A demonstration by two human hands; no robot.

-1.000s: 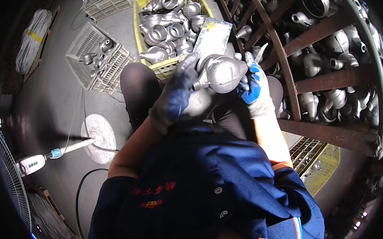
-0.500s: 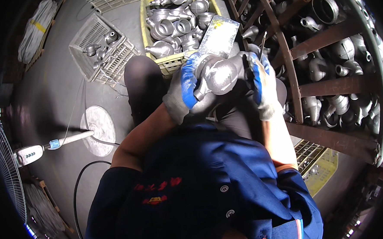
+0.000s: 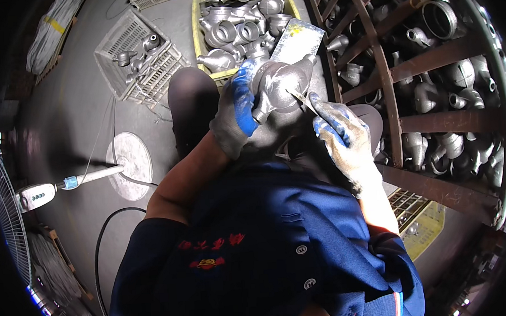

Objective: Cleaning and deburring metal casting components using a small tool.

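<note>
Clamped in your gloved left hand (image 3: 234, 113), the bulbous grey metal casting (image 3: 278, 98) sits near the yellow plastic crate (image 3: 222, 75); your right hand (image 3: 343, 130) curls round a slim, pointed tool (image 3: 302, 98) meeting it.

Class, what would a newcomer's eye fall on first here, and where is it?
First, the shiny metal casting above centre, in the left hand, with the right hand holding a thin tool over it. Beyond it stands a yellow crate piled with castings; a brown rack holding more fills the right side.
</note>
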